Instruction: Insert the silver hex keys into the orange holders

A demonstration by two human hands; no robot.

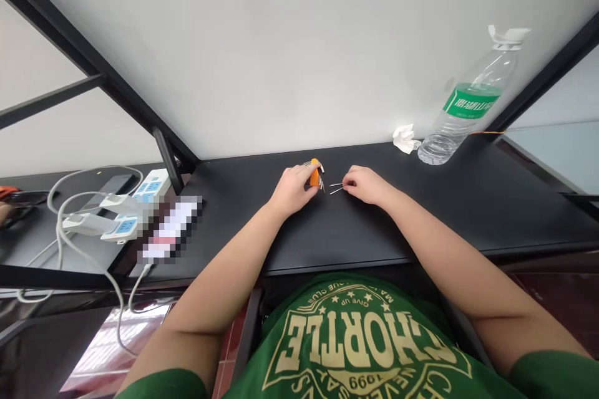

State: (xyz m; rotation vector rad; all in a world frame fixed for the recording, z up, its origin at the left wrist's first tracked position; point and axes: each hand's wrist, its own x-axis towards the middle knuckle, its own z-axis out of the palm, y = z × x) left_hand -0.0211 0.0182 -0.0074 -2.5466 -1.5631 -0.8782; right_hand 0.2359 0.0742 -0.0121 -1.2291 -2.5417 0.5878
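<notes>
My left hand grips an orange holder between thumb and fingers, a little above or on the black tabletop. Short metal hex keys stick out from the holder's sides. To its right, my right hand is closed in a pinch on thin metal hex keys. Two of their ends point left toward the holder, with a small gap between. Fingers hide the rest of these keys.
At the back right stand a large water bottle with a green label and a crumpled tissue. On the left lie a blurred-out phone, a white power strip and looping cables. Black frame bars rise at both sides.
</notes>
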